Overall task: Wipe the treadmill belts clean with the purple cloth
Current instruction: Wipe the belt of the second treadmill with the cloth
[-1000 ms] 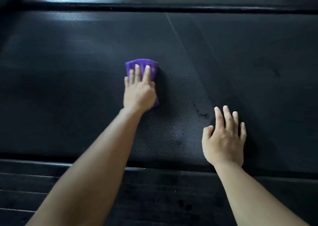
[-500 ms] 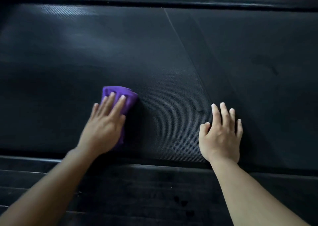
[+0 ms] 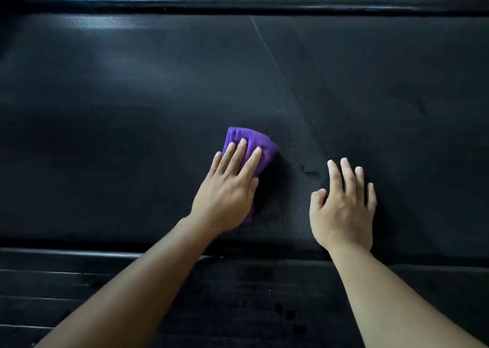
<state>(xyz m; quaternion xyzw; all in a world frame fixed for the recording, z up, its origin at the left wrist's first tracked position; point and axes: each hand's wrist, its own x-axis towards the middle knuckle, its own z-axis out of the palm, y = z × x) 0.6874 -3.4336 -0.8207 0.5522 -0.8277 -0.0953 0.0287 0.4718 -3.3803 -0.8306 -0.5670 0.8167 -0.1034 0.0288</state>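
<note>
A folded purple cloth (image 3: 258,146) lies on the black textured treadmill belt (image 3: 158,96), near its front edge. My left hand (image 3: 230,189) presses flat on the cloth with straight fingers, covering its near half. My right hand (image 3: 344,204) rests flat on the belt a short way to the right, fingers spread, holding nothing. A small dark smudge (image 3: 308,172) marks the belt between the cloth and my right hand.
A thin diagonal seam (image 3: 280,67) crosses the belt from the top middle down toward my right hand. A glossy black side rail (image 3: 238,6) runs along the far edge. A ribbed black side rail (image 3: 238,294) lies under my forearms.
My left hand slid the cloth toward me and to the left, then back right, close to the smudge. My right hand stayed planted on the belt.
</note>
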